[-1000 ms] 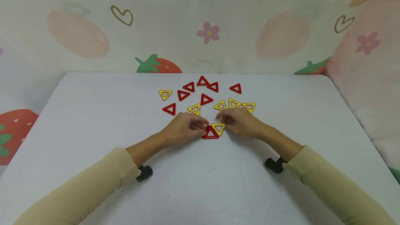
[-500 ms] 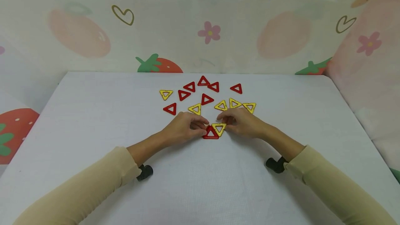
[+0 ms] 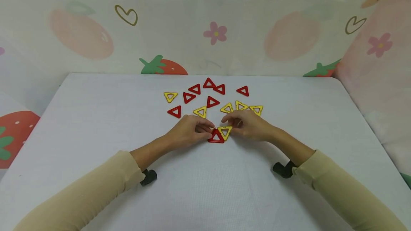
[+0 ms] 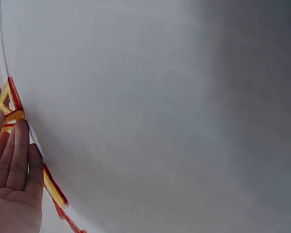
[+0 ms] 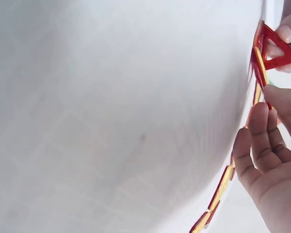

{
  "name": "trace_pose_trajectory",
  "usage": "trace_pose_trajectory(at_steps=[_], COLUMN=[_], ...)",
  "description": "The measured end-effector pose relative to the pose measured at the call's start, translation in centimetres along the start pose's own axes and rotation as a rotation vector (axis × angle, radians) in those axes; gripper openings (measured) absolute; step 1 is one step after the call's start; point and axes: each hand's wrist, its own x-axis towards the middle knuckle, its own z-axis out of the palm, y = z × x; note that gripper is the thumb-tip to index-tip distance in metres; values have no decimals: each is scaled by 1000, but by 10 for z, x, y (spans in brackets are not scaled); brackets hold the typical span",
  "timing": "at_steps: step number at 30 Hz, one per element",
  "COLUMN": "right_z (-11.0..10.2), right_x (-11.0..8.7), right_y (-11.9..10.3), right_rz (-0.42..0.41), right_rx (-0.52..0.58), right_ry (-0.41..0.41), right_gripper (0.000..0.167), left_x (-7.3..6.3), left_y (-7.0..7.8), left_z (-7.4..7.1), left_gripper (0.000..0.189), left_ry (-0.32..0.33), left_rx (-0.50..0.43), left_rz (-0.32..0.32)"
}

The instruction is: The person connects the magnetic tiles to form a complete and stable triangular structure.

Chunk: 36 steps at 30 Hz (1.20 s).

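In the head view a red magnetic triangle tile (image 3: 216, 141) and a yellow magnetic triangle tile (image 3: 224, 128) meet side by side, low at the middle of the table. My left hand (image 3: 189, 131) pinches the red one from its left. From the other side my right hand (image 3: 252, 127) pinches the yellow tile at its right edge, thumb toward me. The right wrist view shows the red tile (image 5: 282, 61) tilted up off the table, the yellow tile (image 5: 260, 68) nearly edge-on beside it. My fingers partly hide both tiles' outer edges.
Beyond my hands, loose triangle tiles lie flat on the white table (image 3: 205, 188): several red, such as the red tile (image 3: 175, 116) at left, and several yellow, such as the yellow tile (image 3: 256, 106) at right. Two red ones overlap at the back. A printed cloth (image 3: 244, 52) hangs behind.
Both hands keep their grip with almost no movement. The joined red and yellow tiles stay in place, apart from a very slight shift left.
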Motion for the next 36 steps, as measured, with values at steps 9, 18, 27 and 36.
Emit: trace_pose_trajectory(at_steps=[9,18,27,36], right_z=[1,6,10,10], right_x=[0,1,1,2], right_y=[-2,-3,-8,-7], right_rz=[1,44,49,44], right_rx=[112,244,229,248], right_ry=[-20,-47,-58,-66], right_gripper=[33,32,23,24], left_x=[-1,-1,-3,-2], left_y=[1,1,1,1], left_z=[0,0,0,0], left_gripper=[30,29,29,29], left_ry=[2,5,9,7], left_rx=[-3,-25,-30,-26], left_rz=[-5,14,30,31])
